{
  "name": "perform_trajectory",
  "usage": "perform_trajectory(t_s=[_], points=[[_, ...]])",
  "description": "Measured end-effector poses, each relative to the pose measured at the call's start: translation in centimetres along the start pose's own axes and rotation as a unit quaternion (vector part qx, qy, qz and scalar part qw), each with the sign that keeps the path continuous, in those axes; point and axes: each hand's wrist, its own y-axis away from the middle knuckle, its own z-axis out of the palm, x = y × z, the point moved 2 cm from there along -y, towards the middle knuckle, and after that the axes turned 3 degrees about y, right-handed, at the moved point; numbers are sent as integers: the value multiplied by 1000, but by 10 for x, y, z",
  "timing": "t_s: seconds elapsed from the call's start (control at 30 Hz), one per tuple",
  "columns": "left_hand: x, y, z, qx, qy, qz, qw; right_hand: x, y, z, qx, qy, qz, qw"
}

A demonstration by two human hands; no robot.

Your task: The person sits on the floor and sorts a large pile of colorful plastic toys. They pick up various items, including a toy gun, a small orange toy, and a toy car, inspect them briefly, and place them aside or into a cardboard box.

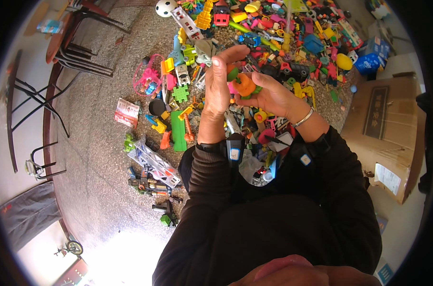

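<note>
My right hand (pixel 273 94) is curled around an orange toy vegetable with a green stem (pixel 244 85), perhaps a pepper or pumpkin. Green toy pieces (pixel 255 90) show beside and under it. My left hand (pixel 218 80) is cupped opposite, palm turned towards the toys, its fingers bent over at the top. A second toy, orange and green (pixel 232 72), sits right by the left palm; whether that hand grips it is hidden. Both hands are raised above a large spread of toys on the floor. A black frying pan toy (pixel 156 107) and a green strip (pixel 178 131) lie left of my left wrist.
A cardboard box (pixel 384 121) stands at my right, with a blue package (pixel 372 57) beyond it. On the left are stacked stools (pixel 84 53) and a folding-leg table (pixel 14 111). A white toy truck frame (pixel 155 162) and a printed leaflet (pixel 127 112) lie on the floor.
</note>
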Motion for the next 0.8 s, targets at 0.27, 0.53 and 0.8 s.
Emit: perform_trajectory(t_s=[0.27, 0.53, 0.8], points=[[11, 8, 29, -83, -72, 31, 993, -4, 1, 3, -4, -78, -30, 996], [10, 3, 31, -101, -140, 121, 978, -13, 6, 3, -80, 6, -63, 995], [3, 0, 14, -43, 68, 14, 997, -19, 8, -5, -93, 5, -56, 994]])
